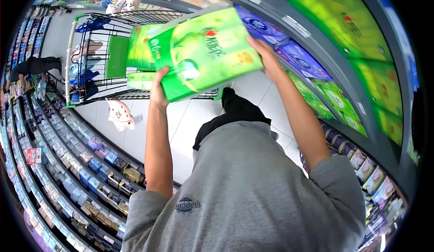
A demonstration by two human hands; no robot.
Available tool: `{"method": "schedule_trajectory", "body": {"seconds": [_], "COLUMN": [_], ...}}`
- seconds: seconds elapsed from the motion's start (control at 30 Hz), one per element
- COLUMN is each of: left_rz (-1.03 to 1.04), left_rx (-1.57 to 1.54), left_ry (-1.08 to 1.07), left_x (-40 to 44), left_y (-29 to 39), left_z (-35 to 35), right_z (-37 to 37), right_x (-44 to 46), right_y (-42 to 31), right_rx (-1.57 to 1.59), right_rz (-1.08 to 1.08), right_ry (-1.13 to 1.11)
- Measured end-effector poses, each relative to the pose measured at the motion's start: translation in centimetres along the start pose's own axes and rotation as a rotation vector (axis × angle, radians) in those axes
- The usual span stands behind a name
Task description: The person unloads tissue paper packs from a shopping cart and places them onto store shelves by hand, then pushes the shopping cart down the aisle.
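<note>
Between my two hands is a large green plastic-wrapped pack of tissues (205,55) with a red heart logo and leaf pattern, tilted in front of me. My left hand (159,88) grips its lower left end, the thumb lying on the front face. At the right end, my right hand (266,60) is closed on the edge, with some fingers hidden behind it. Just beyond and partly under the pack stands a wire shopping cart (97,82) with green corners. Inside the cart, similar green packs (138,48) lie beside the left part of the held one.
Shelves on the right hold purple packs (296,57) and green packs (334,98). A long curved shelf (86,170) of small goods runs along the left. Another person (34,69) in dark clothes bends at that shelf. A pink patterned item (120,115) hangs by the cart.
</note>
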State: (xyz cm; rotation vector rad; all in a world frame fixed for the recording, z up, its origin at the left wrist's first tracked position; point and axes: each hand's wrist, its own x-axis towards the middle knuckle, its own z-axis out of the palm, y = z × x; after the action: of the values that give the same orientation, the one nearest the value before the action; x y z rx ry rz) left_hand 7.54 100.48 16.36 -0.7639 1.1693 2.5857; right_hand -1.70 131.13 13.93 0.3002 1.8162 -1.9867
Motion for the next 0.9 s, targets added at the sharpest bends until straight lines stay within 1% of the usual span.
{"method": "schedule_trajectory", "body": {"seconds": [0.03, 0.07, 0.1, 0.13, 0.2, 0.23, 0.27, 0.3, 0.37, 0.4, 0.43, 0.47, 0.5, 0.53, 0.6, 0.63, 0.67, 0.7, 0.73, 0.8, 0.83, 0.87, 0.9], "left_rz": [-0.039, -0.045, -0.106, -0.105, -0.231, -0.251, -0.314, -0.35, -0.419, -0.452, -0.458, -0.464, -0.468, -0.426, -0.251, -0.2, -0.075, -0.06, 0.068, 0.221, 0.236, 0.404, 0.572], "left_rx": [0.071, 0.157, 0.2, 0.222, 0.272, 0.242, 0.221, 0.208, 0.203, 0.21, 0.219, 0.231, 0.206, 0.269, 0.357, 0.39, 0.42, 0.475, 0.522, 0.591, 0.595, 0.598, 0.596], "left_ry": [-0.038, -0.104, -0.134, -0.204, -0.235, -0.256, -0.267, -0.274, -0.283, -0.285, -0.246, -0.251, -0.24, -0.238, -0.257, -0.288, -0.341, -0.394, -0.464, -0.665, -0.689, -0.781, -0.872], "left_x": [0.4, -0.8, -2.6, -3.8, -5.4, -6.9, -8.3, -9.8, -11.6, -12.0, -13.1, -12.9, -12.6, -12.8, -13.4, -12.4, -13.1, -14.7, -14.5, -17.3, -18.6, -20.2, -21.8], "left_y": [-1.6, -3.1, -4.3, -6.4, -11.1, -13.0, -14.5, -15.5, -17.3, -17.9, -17.7, -17.6, -17.5, -17.0, -15.5, -15.0, -14.2, -12.8, -12.7, -11.9, -12.4, -13.5, -14.6], "left_z": [-0.7, 0.4, 2.3, 3.1, 1.7, 1.7, 1.5, 1.6, 1.6, 1.4, 1.2, 1.5, 1.6, 3.2, 7.1, 9.5, 12.9, 17.0, 19.7, 27.5, 31.4, 35.2, 39.1], "right_z": [-1.4, -2.6, -4.1, -5.7, -8.9, -9.6, -10.4, -11.2, -12.0, -12.4, -12.5, -12.0, -12.2, -12.3, -14.2, -15.7, -16.6, -18.7, -20.4, -24.5, -27.0, -29.7, -32.7], "right_x": [-3.0, -6.3, -9.3, -12.1, -16.7, -18.5, -20.7, -22.8, -26.0, -27.1, -27.8, -28.7, -28.9, -29.9, -30.0, -31.2, -32.7, -33.0, -34.7, -38.7, -40.7, -43.0, -45.4], "right_y": [0.4, 0.9, 1.3, 1.7, 4.7, 5.6, 6.4, 7.1, 7.8, 8.1, 8.9, 8.3, 9.0, 7.4, 7.2, 4.0, 0.9, -0.4, -3.1, -8.0, -10.0, -11.7, -13.3], "right_rx": [0.187, 0.369, 0.383, 0.398, 0.39, 0.389, 0.323, 0.261, 0.262, 0.296, 0.239, 0.234, 0.196, 0.113, 0.019, -0.008, -0.035, -0.024, 0.021, 0.034, 0.02, 0.003, -0.055], "right_rz": [0.046, 0.101, 0.137, 0.172, 0.21, 0.194, 0.219, 0.242, 0.231, 0.244, 0.204, 0.147, 0.039, 0.039, -0.048, -0.115, -0.169, -0.304, -0.371, -0.563, -0.68, -0.792, -0.834], "right_ry": [-0.027, -0.068, -0.06, -0.052, -0.028, -0.022, 0.036, 0.105, 0.111, 0.077, 0.042, 0.075, 0.099, 0.147, 0.229, 0.281, 0.303, 0.293, 0.28, 0.312, 0.342, 0.37, 0.384]}}
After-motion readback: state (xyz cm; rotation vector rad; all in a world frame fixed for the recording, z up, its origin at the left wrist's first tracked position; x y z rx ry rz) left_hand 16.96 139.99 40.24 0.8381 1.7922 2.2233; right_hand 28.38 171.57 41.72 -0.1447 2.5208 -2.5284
